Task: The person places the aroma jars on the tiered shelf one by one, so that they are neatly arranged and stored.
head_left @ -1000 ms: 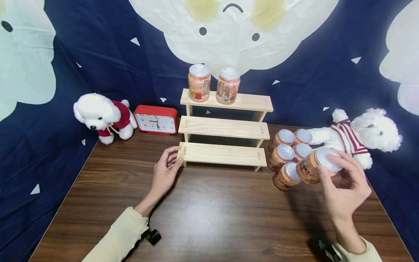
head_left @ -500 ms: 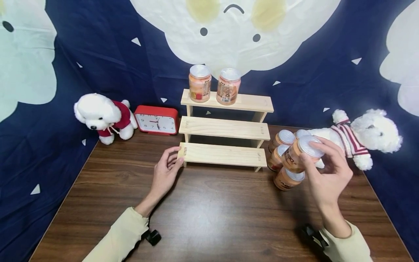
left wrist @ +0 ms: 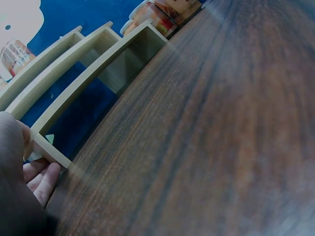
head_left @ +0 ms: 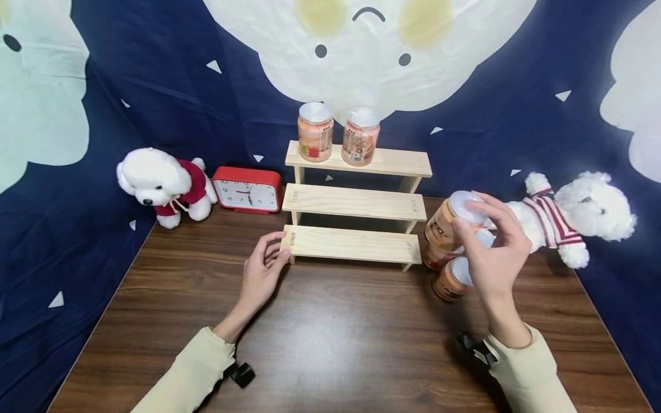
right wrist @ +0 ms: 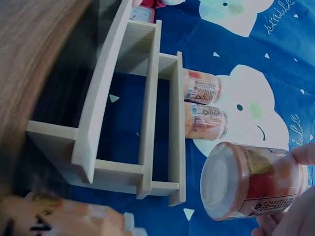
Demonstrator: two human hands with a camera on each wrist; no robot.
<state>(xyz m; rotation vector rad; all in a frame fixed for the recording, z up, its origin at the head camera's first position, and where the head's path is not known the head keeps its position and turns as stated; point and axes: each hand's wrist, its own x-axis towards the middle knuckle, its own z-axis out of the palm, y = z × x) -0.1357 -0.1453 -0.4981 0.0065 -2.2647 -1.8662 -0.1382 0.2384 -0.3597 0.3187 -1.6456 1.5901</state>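
A three-step wooden display shelf stands at the back of the table. My left hand holds the left end of its lowest step, fingertips around the end leg in the left wrist view. My right hand grips a fruit jar near its silvery lid, raised off the table beside the shelf's right end. In the right wrist view the held jar shows fruit pieces and a label. Two similar jars, one on the left and one nearer the middle, stand on the top step.
Several more jars stand right of the shelf, partly hidden by the right hand and held jar. A white plush toy lies beyond them. Left of the shelf are a red alarm clock and a plush dog. A blue cloth hangs behind.
The right hand has carried the jar left and slightly up, from the right of the jar group to above it. My left hand stays at the shelf's end.
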